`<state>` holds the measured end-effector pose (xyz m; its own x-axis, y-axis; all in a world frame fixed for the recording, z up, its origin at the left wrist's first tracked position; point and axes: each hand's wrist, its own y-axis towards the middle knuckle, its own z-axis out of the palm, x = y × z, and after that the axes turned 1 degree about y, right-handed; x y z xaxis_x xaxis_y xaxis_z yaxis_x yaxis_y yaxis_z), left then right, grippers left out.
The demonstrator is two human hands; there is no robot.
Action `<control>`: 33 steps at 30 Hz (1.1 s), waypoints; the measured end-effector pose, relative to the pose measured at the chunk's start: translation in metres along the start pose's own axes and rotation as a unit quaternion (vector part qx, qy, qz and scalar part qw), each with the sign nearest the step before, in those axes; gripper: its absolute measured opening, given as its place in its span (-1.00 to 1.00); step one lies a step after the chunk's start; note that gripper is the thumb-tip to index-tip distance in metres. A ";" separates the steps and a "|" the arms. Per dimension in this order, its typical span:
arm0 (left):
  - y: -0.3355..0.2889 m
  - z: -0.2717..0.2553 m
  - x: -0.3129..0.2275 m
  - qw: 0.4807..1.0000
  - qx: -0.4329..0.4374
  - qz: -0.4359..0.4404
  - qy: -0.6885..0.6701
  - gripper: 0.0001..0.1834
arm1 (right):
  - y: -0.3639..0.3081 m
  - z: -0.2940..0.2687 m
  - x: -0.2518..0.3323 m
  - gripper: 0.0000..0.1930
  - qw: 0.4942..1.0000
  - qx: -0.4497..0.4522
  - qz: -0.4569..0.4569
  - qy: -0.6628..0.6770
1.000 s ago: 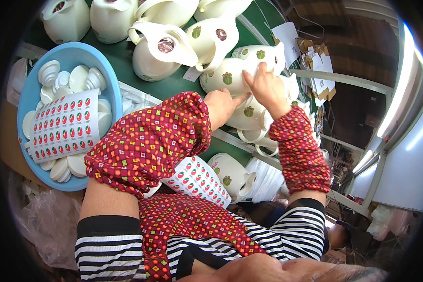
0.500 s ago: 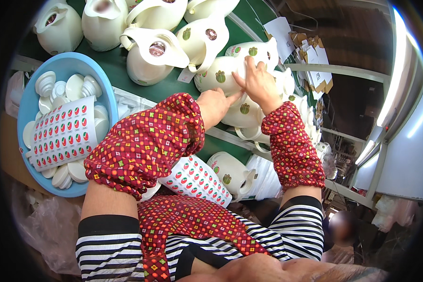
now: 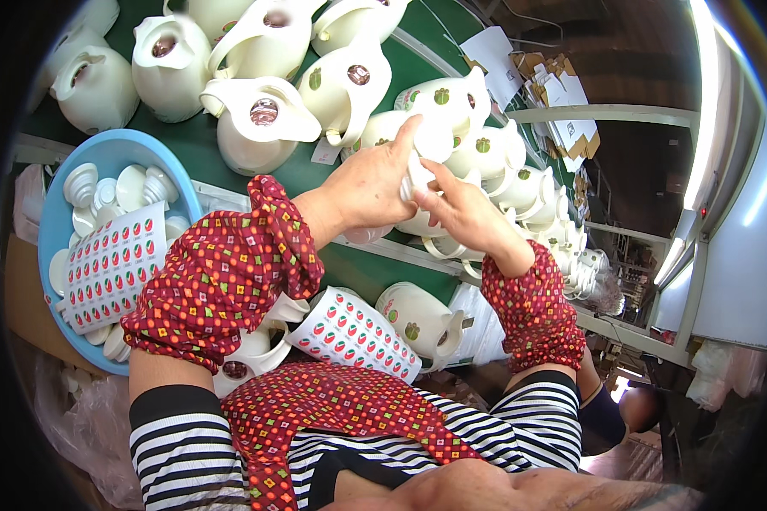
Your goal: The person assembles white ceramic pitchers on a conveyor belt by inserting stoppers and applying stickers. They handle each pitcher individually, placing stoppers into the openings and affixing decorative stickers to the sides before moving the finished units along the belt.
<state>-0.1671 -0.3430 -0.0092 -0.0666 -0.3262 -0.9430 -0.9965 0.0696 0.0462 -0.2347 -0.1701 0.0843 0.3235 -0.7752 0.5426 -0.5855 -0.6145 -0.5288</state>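
Observation:
A white plastic stopper [image 3: 412,177] is pinched between my two hands, over the jugs on the green bench; fingers cover much of it. My left hand [image 3: 362,186] closes around it from the left, index finger stretched upward along it. From the right, the bent fingers and thumb of my right hand [image 3: 469,213] grip the same piece. Just behind and beneath lies a cream jug [image 3: 375,129], mostly covered by my hands. To the left stands another cream jug [image 3: 260,128] with a shiny round opening, its spout pointing right.
A blue basin [image 3: 192,183] of white stoppers, topped by a sticker sheet [image 3: 115,268], is at the left. A second sticker sheet [image 3: 355,336] and a jug [image 3: 418,319] lie close to my body. Jugs [image 3: 528,189] line the right. Another person's dark sleeve [image 3: 601,417] shows lower right.
My hands have come together around the white stopper; my left hand has shifted up and left from the jug's side. The view has moved slightly, and a jug beneath my left forearm now shows.

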 end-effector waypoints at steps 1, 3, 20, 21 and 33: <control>0.002 0.001 -0.002 0.999 -0.024 0.040 0.009 0.22 | -0.003 -0.003 0.004 -0.28 0.998 -0.013 0.005 -0.057; 0.011 0.006 -0.006 0.992 -0.076 0.102 0.009 0.17 | -0.002 -0.015 0.000 -0.28 0.999 -0.025 0.030 0.004; 0.066 0.037 0.015 0.995 -0.052 0.029 0.085 0.02 | 0.094 -0.138 -0.081 -0.26 0.966 -0.196 -0.009 -0.167; 0.064 0.040 0.023 0.992 -0.050 0.038 0.110 -0.10 | 0.101 -0.142 -0.090 -0.24 0.952 -0.206 0.003 -0.226; 0.060 0.037 0.025 0.981 -0.017 0.036 0.192 -0.23 | 0.130 -0.151 -0.101 -0.17 0.957 -0.117 0.075 -0.256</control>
<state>-0.2265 -0.3120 -0.0427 -0.1449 -0.6529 -0.7435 -0.9891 0.0758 0.1263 -0.4558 -0.1492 0.0594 0.5098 -0.8588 0.0504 -0.7843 -0.4880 -0.3831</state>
